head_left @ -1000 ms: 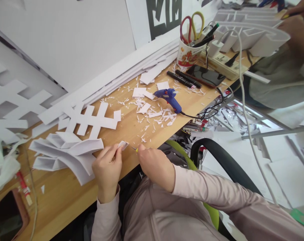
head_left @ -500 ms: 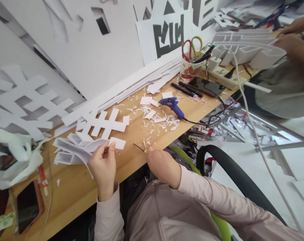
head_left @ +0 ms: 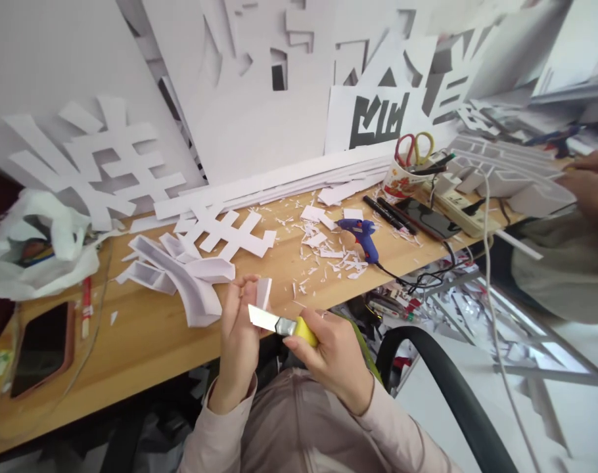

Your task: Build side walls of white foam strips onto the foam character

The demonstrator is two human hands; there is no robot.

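Note:
My left hand [head_left: 240,328] holds a small white foam board piece [head_left: 263,293] upright over the table's front edge. In my right hand [head_left: 333,351] is a yellow utility knife [head_left: 305,330], its blade extended toward the left palm, close to the piece. Left of my hands lies a white glued foam shape [head_left: 198,289] with raised walls. Behind it rests a flat white cut-out character [head_left: 234,233]. White scraps [head_left: 328,253] are scattered around a blue glue gun [head_left: 362,236] on the table.
A cup with scissors [head_left: 400,180], black markers [head_left: 385,213], a dark phone [head_left: 430,219] and a power strip [head_left: 457,207] stand at the right. Another person's hand [head_left: 592,177] is at far right. A plastic bag [head_left: 43,243] and a phone [head_left: 43,348] lie left.
My hands have come together; the knife now lies across near the left palm, and the foam piece has been tipped upright. The view has shifted, so the table appears lower.

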